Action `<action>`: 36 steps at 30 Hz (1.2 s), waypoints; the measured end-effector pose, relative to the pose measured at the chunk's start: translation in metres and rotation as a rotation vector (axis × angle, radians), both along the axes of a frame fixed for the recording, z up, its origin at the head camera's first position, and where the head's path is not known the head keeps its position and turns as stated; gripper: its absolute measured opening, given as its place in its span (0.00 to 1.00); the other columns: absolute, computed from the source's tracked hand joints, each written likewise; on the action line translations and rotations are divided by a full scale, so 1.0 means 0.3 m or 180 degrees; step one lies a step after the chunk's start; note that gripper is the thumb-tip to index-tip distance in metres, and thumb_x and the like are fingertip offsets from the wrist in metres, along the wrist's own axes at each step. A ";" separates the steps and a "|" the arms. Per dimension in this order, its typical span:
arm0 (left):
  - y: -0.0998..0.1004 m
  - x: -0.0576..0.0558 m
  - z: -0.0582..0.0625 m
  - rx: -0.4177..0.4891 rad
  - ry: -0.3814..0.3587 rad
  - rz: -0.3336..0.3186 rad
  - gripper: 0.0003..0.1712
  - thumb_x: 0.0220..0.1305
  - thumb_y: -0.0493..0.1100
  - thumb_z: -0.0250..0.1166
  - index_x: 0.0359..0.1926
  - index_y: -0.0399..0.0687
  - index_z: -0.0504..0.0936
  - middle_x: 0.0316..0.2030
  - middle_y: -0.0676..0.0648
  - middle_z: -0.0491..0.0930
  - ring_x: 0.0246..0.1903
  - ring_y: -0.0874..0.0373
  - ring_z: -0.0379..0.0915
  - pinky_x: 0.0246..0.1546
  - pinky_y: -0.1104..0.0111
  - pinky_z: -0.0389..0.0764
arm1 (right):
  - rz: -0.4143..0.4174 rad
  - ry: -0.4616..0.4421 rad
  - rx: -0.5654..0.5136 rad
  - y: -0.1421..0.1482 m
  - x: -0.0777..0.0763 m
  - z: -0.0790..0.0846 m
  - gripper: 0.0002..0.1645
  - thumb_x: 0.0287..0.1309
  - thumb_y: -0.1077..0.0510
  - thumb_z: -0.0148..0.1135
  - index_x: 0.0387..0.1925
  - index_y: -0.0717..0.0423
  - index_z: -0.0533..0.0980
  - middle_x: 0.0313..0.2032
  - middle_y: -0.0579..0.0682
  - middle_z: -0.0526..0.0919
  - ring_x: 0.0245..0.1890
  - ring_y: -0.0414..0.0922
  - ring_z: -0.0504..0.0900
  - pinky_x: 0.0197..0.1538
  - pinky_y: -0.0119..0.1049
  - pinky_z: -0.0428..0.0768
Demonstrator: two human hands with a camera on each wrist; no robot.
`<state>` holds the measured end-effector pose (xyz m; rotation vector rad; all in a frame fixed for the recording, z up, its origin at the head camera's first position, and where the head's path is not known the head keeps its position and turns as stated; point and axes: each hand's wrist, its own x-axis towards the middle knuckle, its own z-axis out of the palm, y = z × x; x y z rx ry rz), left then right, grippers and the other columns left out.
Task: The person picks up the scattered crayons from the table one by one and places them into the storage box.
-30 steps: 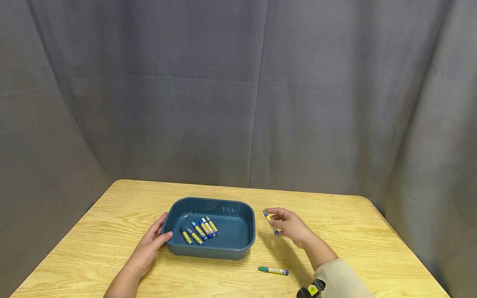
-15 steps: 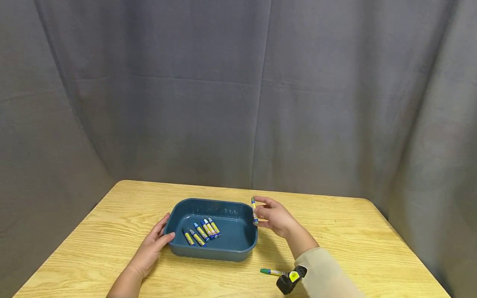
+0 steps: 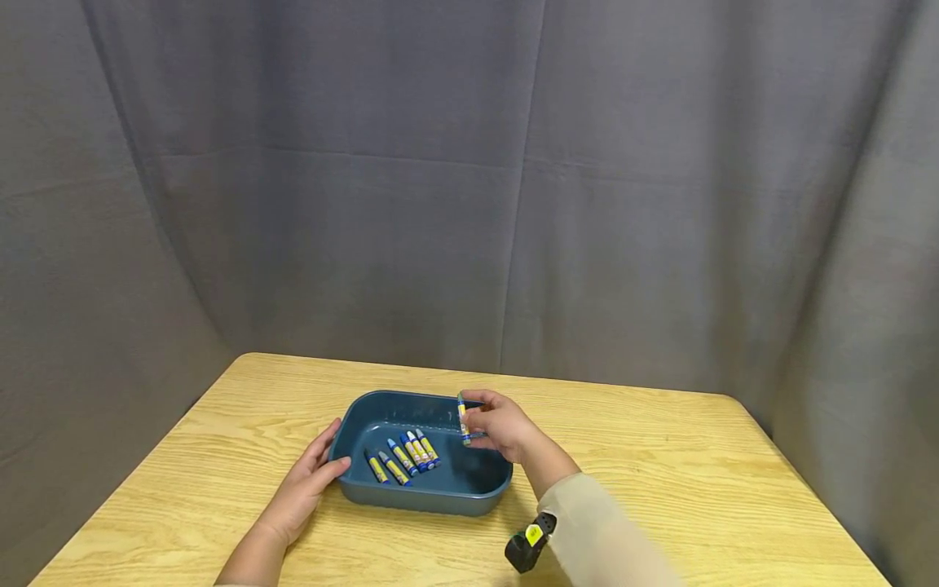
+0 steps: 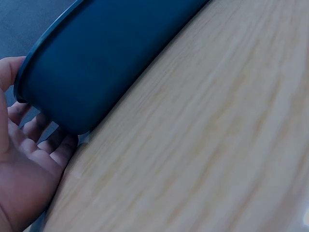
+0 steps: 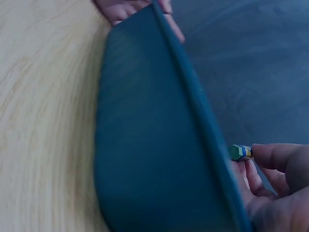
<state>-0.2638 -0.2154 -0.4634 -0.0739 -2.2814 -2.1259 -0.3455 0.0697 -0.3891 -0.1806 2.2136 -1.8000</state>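
A dark blue plastic basin stands on the table, with several crayons lying side by side in its left half. My left hand holds the basin's left end. In the left wrist view the thumb lies at the rim and the fingers reach against the outer wall. Over the basin's right part, my right hand pinches a crayon with a yellow-and-blue wrapper, held nearly upright above the floor of the basin. The right wrist view shows this crayon's green end just past the rim.
A wooden table extends around the basin. Behind it hangs a grey curtain. A black wrist camera on the right forearm covers the spot where another green crayon lay earlier.
My right hand has carried its crayon left, from beside the basin to over its right part, turning it more upright. The forearm now covers the table crayon. The left hand keeps its hold.
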 end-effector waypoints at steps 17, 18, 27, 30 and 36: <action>0.027 -0.001 0.007 0.0043 -0.0011 0.0003 0.40 0.70 0.41 0.56 0.78 0.50 0.49 0.76 0.40 0.51 0.72 0.54 0.52 0.51 0.92 0.61 | -0.0049 0.0008 0.0706 -0.114 -0.011 -0.074 0.24 0.58 0.71 0.58 0.58 0.61 0.73 0.38 0.55 0.79 0.37 0.46 0.77 0.41 0.44 0.85; 0.028 0.000 0.007 0.0045 -0.0015 0.0004 0.40 0.70 0.41 0.56 0.78 0.50 0.49 0.76 0.41 0.51 0.72 0.54 0.52 0.51 0.92 0.61 | -0.0058 0.0015 0.0785 -0.120 -0.009 -0.075 0.24 0.58 0.72 0.59 0.57 0.61 0.74 0.37 0.53 0.78 0.36 0.45 0.77 0.40 0.44 0.85; 0.030 0.003 0.006 0.0069 -0.0004 -0.0034 0.41 0.70 0.41 0.56 0.78 0.49 0.48 0.77 0.40 0.50 0.75 0.48 0.45 0.50 0.93 0.60 | 0.0029 0.0277 0.1513 -0.145 -0.010 -0.077 0.17 0.58 0.70 0.62 0.50 0.62 0.80 0.39 0.57 0.81 0.32 0.44 0.78 0.37 0.39 0.85; 0.033 0.001 0.010 0.0061 -0.0016 -0.0046 0.41 0.70 0.41 0.56 0.78 0.50 0.48 0.77 0.40 0.50 0.75 0.48 0.45 0.50 0.93 0.60 | 0.0081 0.0380 0.1765 -0.145 -0.011 -0.076 0.16 0.57 0.68 0.64 0.48 0.61 0.81 0.40 0.57 0.82 0.29 0.43 0.77 0.34 0.35 0.83; 0.041 -0.005 0.012 0.0060 -0.0018 -0.0067 0.41 0.70 0.41 0.56 0.78 0.50 0.48 0.77 0.40 0.50 0.75 0.48 0.45 0.50 0.93 0.60 | 0.0115 0.0375 0.1927 -0.140 -0.010 -0.073 0.16 0.57 0.67 0.65 0.49 0.60 0.82 0.43 0.57 0.84 0.27 0.42 0.77 0.32 0.33 0.82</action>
